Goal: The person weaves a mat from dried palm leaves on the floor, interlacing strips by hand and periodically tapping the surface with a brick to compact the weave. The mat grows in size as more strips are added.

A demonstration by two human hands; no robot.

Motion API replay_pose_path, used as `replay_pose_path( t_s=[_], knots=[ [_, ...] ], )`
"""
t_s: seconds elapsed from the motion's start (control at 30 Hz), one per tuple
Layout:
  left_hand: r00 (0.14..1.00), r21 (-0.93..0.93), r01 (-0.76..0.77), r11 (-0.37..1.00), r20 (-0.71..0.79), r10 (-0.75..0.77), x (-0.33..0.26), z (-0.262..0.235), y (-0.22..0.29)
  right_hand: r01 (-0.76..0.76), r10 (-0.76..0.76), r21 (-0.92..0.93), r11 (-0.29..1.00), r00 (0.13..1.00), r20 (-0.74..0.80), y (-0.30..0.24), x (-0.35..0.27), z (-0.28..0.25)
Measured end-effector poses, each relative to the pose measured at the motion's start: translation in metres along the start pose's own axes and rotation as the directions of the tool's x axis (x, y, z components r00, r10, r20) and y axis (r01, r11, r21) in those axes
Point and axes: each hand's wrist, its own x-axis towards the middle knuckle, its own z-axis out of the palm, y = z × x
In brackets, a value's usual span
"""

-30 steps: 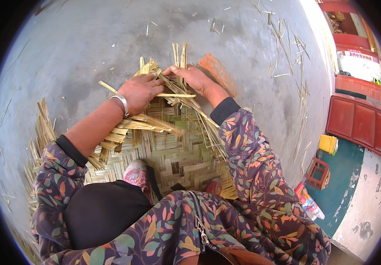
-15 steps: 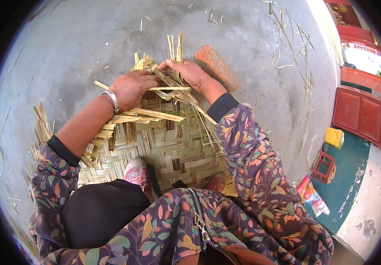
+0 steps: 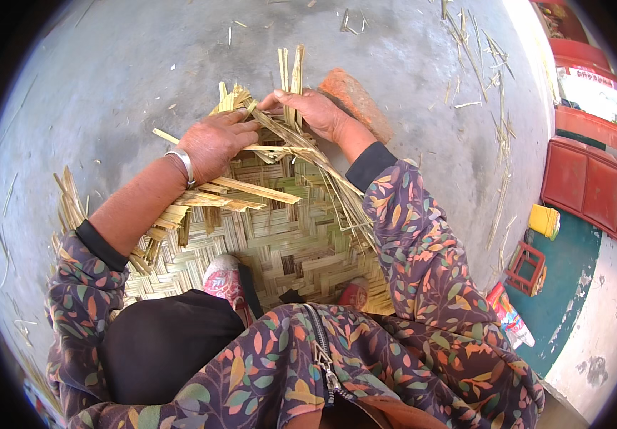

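A mat woven from flat, pale straw-like strips [image 3: 258, 229] lies on the floor under my feet, with loose strip ends sticking out along its rim. My left hand [image 3: 215, 143], with a silver bangle at the wrist, is closed over the mat's far edge, its fingers pressed together on the strips. To its right, my right hand [image 3: 315, 113] grips the edge beside a pair of upright strips [image 3: 292, 71], thumb and fingers around them. Between the hands a folded bundle of strips [image 3: 280, 129] runs down the mat's right side. Some fingertips are hidden behind the strips.
A red brick [image 3: 355, 104] lies just beyond my right hand. Straw scraps [image 3: 480, 57] are scattered over the grey concrete floor [image 3: 137, 71]. At the right are a red padded seat [image 3: 587, 186], a yellow container [image 3: 544, 220], a small red frame [image 3: 525, 269] and a colourful bag [image 3: 510, 318].
My right hand has shifted slightly to the right, and the upright strips have moved up and right with it. My left hand stays almost in place on the edge.
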Motion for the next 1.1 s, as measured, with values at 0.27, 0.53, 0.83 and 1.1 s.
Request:
replay_pose_path(
  t_s=[0.27, 0.53, 0.83, 1.1],
  knots=[
    [1.000, -0.069, 0.009, 0.998, 0.008, -0.009, 0.017, 0.005, -0.014, -0.022, 0.022, 0.082, 0.996, 1.000, -0.005, 0.008, 0.012, -0.021],
    [1.000, -0.052, -0.003, 0.999, 0.025, 0.004, 0.061, 0.022, -0.023, -0.047, 0.048, 0.119, 0.992, 0.999, -0.005, 0.019, 0.020, -0.065],
    [0.998, 0.033, 0.056, 0.998, 0.019, -0.057, 0.066, 0.028, -0.022, -0.054, 0.056, 0.044, 0.998, 0.997, -0.045, 0.019, 0.024, -0.062],
    [0.972, 0.282, 0.219, 0.934, 0.016, -0.233, 0.062, 0.036, 0.004, 0.022, -0.095, -0.287, 0.958, 0.966, -0.242, 0.018, 0.008, -0.022]
  ],
)
